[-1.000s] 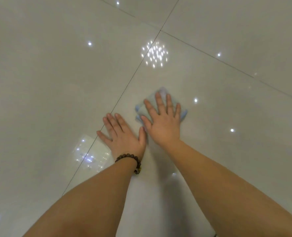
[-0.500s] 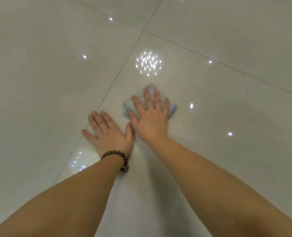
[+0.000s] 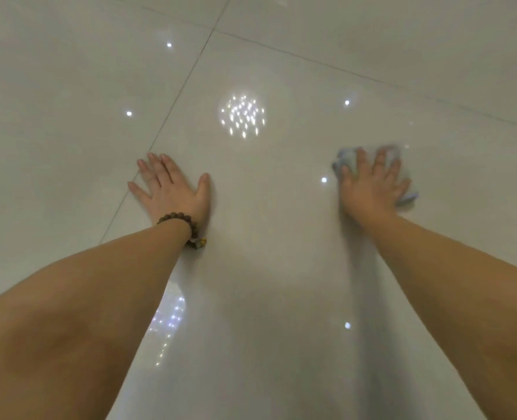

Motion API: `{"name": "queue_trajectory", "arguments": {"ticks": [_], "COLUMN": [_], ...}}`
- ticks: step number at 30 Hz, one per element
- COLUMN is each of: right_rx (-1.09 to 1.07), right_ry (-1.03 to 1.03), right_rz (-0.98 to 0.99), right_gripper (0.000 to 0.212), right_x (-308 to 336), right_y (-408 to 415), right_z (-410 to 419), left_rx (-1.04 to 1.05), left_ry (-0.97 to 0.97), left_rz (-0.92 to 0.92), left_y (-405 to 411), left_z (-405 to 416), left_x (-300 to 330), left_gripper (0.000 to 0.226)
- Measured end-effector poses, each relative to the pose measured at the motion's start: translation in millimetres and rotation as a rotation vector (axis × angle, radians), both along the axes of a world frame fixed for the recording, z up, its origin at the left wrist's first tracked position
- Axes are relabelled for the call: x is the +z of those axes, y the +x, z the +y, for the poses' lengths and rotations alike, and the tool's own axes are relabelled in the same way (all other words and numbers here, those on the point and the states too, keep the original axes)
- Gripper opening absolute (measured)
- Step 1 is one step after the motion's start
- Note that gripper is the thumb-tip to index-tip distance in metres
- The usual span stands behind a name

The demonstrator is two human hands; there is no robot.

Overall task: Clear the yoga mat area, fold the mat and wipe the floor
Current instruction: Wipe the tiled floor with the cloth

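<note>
Wiping step: right hand (image 3: 372, 189) presses flat, fingers spread, on blurred (probably blue) cloth (image 3: 346, 160); next, sweep toward flat left hand (image 3: 172, 192)

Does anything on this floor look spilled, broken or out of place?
Nothing stands out. The glossy tile floor shows only light reflections, no spill or crack. The right hand presses a blue cloth flat; the cloth is blurred. The left hand, with a bead bracelet, rests flat on the tile.
</note>
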State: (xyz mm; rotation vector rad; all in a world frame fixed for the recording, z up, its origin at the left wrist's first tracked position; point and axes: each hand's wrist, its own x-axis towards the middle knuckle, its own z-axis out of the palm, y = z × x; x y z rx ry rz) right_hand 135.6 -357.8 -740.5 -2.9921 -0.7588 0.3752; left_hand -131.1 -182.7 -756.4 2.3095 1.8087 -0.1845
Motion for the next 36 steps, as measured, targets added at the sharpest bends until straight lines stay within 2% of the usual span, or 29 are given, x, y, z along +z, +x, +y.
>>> {"name": "queue_trajectory", "arguments": {"ticks": [3,5,7,8,11,14,16,18,20,21,22,23,26,27,29,31,33,36], "right_rx": [0.456,0.599,0.672,0.636,0.334,0.048,-0.142,-0.322,-0.582,-0.631,-0.571,-0.403,0.354,0.510,0.602,0.374,-0.001,-0.437], "right_ry": [0.012,-0.011,-0.030,-0.038,-0.059,-0.094,-0.101,-0.055,0.006,0.033,0.058,0.085,0.099,0.116,0.165,0.104,0.021,-0.032], "right_rz": [0.001,0.028,0.022,0.015,0.004,0.020,0.031,0.008,-0.020,-0.039,-0.064,-0.086,-0.039,-0.022,-0.048,-0.087,-0.103,-0.011], "right_gripper": [0.058,0.062,0.060,0.060,0.059,0.062,0.067,0.062,0.058,0.057,0.057,0.057,0.057,0.057,0.058,0.063,0.070,0.070], "right_x": [-5,2,5,5,4,8,13,11,8,7,3,-4,-8,-8,-9,-13,-10,8], "right_y": [-92,-93,-58,-36,31,85,102,103,83,64,40,14,-46,-40,-3,48,101,138], "right_z": [14,1,-19,-33,-108,-212,-256,-255,-213,-184,-155,-127,-77,-79,-106,-163,-239,-314], "left_rx": [-0.107,-0.138,-0.226,-0.285,-0.370,-0.380,-0.366,-0.369,-0.373,-0.372,-0.371,-0.368,-0.362,-0.365,-0.370,-0.376,-0.378,-0.378], "left_ry": [-0.019,-0.021,-0.043,-0.068,-0.102,-0.084,-0.070,-0.062,-0.069,-0.075,-0.076,-0.076,-0.077,-0.071,-0.073,-0.083,-0.088,-0.083], "left_rz": [-0.116,-0.220,-0.264,-0.276,-0.220,-0.040,-0.035,-0.034,-0.010,0.003,0.012,0.018,0.034,0.034,0.030,0.041,0.047,0.044], "left_y": [-6,0,20,34,72,84,83,84,85,85,85,85,86,86,86,86,85,86], "left_z": [-20,-68,-140,-177,-252,-267,-266,-267,-268,-268,-267,-267,-266,-266,-267,-267,-267,-266], "left_x": [5,10,14,14,7,0,-1,-2,-2,-1,-1,-2,-1,0,1,2,2,1], "left_gripper": [0.084,0.084,0.082,0.080,0.080,0.081,0.082,0.082,0.082,0.083,0.083,0.083,0.084,0.084,0.084,0.085,0.085,0.085]}}
